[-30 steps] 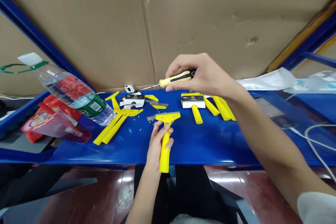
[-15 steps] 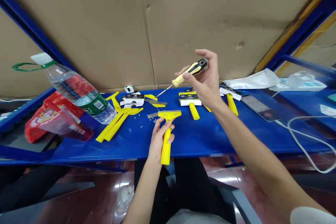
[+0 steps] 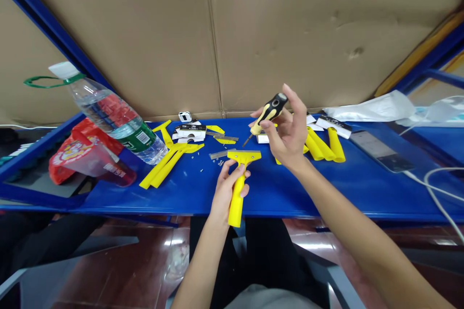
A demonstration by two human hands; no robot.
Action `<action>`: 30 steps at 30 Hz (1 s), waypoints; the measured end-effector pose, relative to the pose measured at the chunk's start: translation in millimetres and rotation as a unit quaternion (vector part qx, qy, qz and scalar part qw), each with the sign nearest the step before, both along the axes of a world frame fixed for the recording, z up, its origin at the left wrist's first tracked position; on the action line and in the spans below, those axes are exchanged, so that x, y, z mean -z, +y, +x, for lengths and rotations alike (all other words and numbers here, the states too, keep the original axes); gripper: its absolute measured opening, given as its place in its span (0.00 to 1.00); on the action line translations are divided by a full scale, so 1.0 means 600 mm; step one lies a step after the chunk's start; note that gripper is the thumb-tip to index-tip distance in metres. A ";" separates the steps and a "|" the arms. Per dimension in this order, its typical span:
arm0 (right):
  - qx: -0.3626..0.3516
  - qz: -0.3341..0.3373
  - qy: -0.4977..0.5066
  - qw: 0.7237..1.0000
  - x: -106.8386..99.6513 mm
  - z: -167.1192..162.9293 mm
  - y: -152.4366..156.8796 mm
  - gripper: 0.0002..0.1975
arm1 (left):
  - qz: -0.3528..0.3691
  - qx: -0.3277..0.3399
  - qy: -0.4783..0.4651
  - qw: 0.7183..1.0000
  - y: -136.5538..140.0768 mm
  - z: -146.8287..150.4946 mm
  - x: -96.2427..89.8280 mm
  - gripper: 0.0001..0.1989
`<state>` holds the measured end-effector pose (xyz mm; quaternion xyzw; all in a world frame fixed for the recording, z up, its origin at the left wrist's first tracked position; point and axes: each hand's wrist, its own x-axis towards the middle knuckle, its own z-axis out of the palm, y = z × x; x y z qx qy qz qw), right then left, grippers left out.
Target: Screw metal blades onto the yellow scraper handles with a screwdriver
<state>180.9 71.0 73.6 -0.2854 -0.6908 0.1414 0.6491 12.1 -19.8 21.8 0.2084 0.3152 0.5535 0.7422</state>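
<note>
My left hand [image 3: 227,188] is closed around the handle of a yellow scraper [image 3: 237,201], held with its wide head away from me and a metal blade strip along the top. My right hand [image 3: 288,135] grips a black and pale-yellow screwdriver [image 3: 267,115]. Its shaft slants down to the left, and the tip is just above the scraper's head, apparently not touching it. Behind the scraper lie loose blades [image 3: 218,154] and small nuts and screws [image 3: 220,163] on the blue table [image 3: 188,193].
On the left, yellow scraper handles [image 3: 161,169] lie near a large water bottle [image 3: 132,128] and a red plastic cup [image 3: 112,170]. Small black-and-white boxes [image 3: 190,131] stand at the back. More yellow scrapers [image 3: 319,144], a phone [image 3: 380,150] and a white cable [image 3: 435,186] are at right.
My right hand has brought the screwdriver down and closer to the scraper's head, its shaft now steeper. The view has shifted slightly; my left hand keeps its hold.
</note>
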 end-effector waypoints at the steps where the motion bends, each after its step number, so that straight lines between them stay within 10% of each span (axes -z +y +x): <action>1: 0.003 -0.011 -0.005 1.000 0.001 0.000 -0.004 0.43 | 0.001 0.002 0.000 1.000 0.000 0.000 0.000 0.24; 30: -0.111 -0.046 -0.046 0.992 -0.005 -0.017 -0.026 0.33 | 0.010 -0.009 0.012 1.000 -0.002 0.002 0.003 0.26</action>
